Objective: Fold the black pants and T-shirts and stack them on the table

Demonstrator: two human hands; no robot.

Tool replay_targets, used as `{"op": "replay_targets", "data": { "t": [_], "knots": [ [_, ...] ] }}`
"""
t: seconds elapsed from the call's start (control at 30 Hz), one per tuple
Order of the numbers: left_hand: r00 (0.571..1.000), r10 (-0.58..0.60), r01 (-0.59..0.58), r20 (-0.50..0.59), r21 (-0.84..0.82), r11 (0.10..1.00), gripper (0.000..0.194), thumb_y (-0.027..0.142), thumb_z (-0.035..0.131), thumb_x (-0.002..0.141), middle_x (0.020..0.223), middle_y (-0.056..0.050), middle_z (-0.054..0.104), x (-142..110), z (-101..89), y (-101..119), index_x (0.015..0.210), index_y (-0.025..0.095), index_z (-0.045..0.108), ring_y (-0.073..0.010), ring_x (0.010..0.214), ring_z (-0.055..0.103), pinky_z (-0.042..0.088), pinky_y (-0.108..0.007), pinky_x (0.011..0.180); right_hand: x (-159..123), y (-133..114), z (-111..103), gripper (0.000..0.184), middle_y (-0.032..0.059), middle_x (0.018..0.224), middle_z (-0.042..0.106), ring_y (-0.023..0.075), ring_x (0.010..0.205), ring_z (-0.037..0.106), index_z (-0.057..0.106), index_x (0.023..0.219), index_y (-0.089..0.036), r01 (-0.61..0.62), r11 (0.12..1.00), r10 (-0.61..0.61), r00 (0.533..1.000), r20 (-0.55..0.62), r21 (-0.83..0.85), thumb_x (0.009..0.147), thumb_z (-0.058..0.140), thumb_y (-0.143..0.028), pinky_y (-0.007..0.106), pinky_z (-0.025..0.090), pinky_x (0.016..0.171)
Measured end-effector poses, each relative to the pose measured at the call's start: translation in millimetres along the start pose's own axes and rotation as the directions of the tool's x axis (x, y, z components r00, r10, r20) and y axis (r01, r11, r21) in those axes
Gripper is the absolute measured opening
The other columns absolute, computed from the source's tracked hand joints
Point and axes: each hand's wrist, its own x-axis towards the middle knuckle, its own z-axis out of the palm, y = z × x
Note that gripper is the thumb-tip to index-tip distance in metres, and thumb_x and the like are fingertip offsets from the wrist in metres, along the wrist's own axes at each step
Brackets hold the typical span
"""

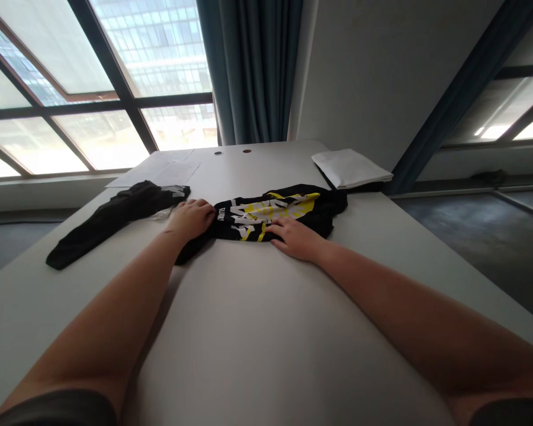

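A black shirt (308, 220) with white and yellow lettering lies bunched and folded across the middle of the white table. At its left end, my left hand (192, 219) has its fingers bent and close together over the dark cloth; the fingertips are partly hidden. My right hand (296, 238) rests on the near edge of the print, with its fingers apart and laid out on the fabric. Left of my left hand is another dark piece of cloth (115, 207), long and narrow, with a small grey-and-white patch at its far end.
The white table (257, 331) stretches ahead to a blue curtain (253, 71) and windows. Sheets of paper (160, 168) lie at the far left. A white folded stack (350, 168) sits on something dark at the far right. Two round holes show near the back edge.
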Motion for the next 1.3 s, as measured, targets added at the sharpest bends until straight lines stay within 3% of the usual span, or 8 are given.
{"op": "replay_targets", "data": {
  "t": [0.1, 0.27, 0.43, 0.6, 0.7, 0.83, 1.03, 1.3],
  "knots": [
    [0.983, 0.166, -0.143, 0.077, -0.246, 0.959, 0.047, 0.053, 0.045, 0.099, 0.14, -0.008, 0.066, 2, 13.5, -6, 0.127, 0.028, 0.073, -0.0308, 0.126, 0.062, 0.043, -0.047, 0.115, -1, 9, 2, 0.026, 0.014, 0.122, 0.071, 0.0285, 0.114, 0.066, 0.077, 0.113, -0.019, 0.004, 0.998, -0.004, 1.0, 0.001, 0.064, 0.099, 0.055, -0.015, 0.044, 0.05, 0.105],
    [0.977, 0.191, -0.106, 0.095, -0.564, 0.819, 0.054, 0.067, 0.053, 0.093, 0.139, -0.008, 0.067, 1, 26.4, -41, 0.117, 0.025, 0.077, -0.0285, 0.128, 0.061, 0.04, -0.04, 0.12, -5, 41, -7, 0.02, 0.0113, 0.115, 0.074, 0.0273, 0.109, 0.068, 0.076, 0.099, -0.02, 0.027, 0.959, -0.019, 0.999, -0.03, 0.281, 0.092, 0.058, -0.016, 0.044, 0.05, 0.104],
    [0.99, -0.071, 0.122, 0.118, -0.514, 0.849, 0.058, 0.072, 0.049, 0.089, 0.101, -0.005, 0.076, -3, 33.1, -64, 0.101, 0.023, 0.076, -0.0255, 0.096, 0.068, 0.052, -0.034, 0.092, -11, 65, -14, 0.016, 0.0026, 0.09, 0.072, 0.0235, 0.089, 0.067, 0.068, 0.094, -0.022, -0.21, 0.766, 0.283, 0.959, -0.025, 0.607, 0.089, 0.059, -0.034, 0.038, 0.053, 0.091],
    [0.968, -0.233, 0.25, 0.094, -0.435, 0.865, 0.057, 0.069, 0.043, 0.091, 0.075, -0.005, 0.069, -3, 37.8, -62, 0.084, 0.022, 0.072, -0.0258, 0.076, 0.062, 0.047, -0.035, 0.073, -14, 71, -21, 0.02, 0.0035, 0.089, 0.072, 0.023, 0.091, 0.067, 0.067, 0.09, -0.02, -0.232, 0.564, 0.402, 0.915, -0.018, 0.792, 0.086, 0.058, -0.038, 0.034, 0.052, 0.088],
    [0.964, -0.254, 0.263, 0.078, -0.416, 0.87, 0.057, 0.07, 0.041, 0.091, 0.074, -0.006, 0.069, -4, 36.3, -57, 0.08, 0.022, 0.07, -0.0266, 0.077, 0.062, 0.044, -0.035, 0.074, -13, 69, -29, 0.029, 0.0066, 0.095, 0.076, 0.0263, 0.098, 0.068, 0.071, 0.087, -0.02, -0.244, 0.604, 0.35, 0.937, 0.023, 0.759, 0.089, 0.059, -0.046, 0.037, 0.051, 0.094],
    [0.958, -0.282, 0.279, 0.051, -0.401, 0.873, 0.058, 0.068, 0.036, 0.094, 0.073, -0.006, 0.067, -5, 34.2, -54, 0.075, 0.022, 0.066, -0.0265, 0.077, 0.06, 0.041, -0.035, 0.073, -12, 45, -36, 0.047, 0.0096, 0.101, 0.078, 0.0303, 0.1, 0.071, 0.077, 0.091, -0.02, -0.265, 0.861, 0.23, 0.964, 0.132, 0.434, 0.097, 0.053, -0.061, 0.041, 0.051, 0.095],
    [0.953, -0.302, 0.287, 0.032, -0.416, 0.863, 0.04, 0.056, 0.048, 0.09, 0.072, -0.003, 0.066, -4, 37.2, -58, 0.08, 0.023, 0.068, -0.0233, 0.075, 0.057, 0.04, -0.033, 0.07, -5, -44, -16, 0.059, 0.0166, 0.153, 0.054, 0.0339, 0.136, 0.055, 0.058, 0.15, -0.022, 0.003, 1.0, -0.003, 1.0, 0.01, -0.008, 0.099, 0.065, -0.05, 0.045, 0.047, 0.109],
    [0.949, -0.314, 0.288, 0.029, -0.482, 0.827, 0.045, 0.058, 0.046, 0.092, 0.076, -0.003, 0.069, -4, 37.1, -58, 0.082, 0.022, 0.071, -0.0223, 0.074, 0.06, 0.043, -0.033, 0.071, 5, -60, -4, 0.023, 0.0126, 0.105, 0.071, 0.0261, 0.099, 0.064, 0.071, 0.107, -0.017, -0.012, 0.999, 0.015, 0.997, 0.08, -0.041, 0.098, 0.051, -0.013, 0.036, 0.048, 0.088]
  ]
}}
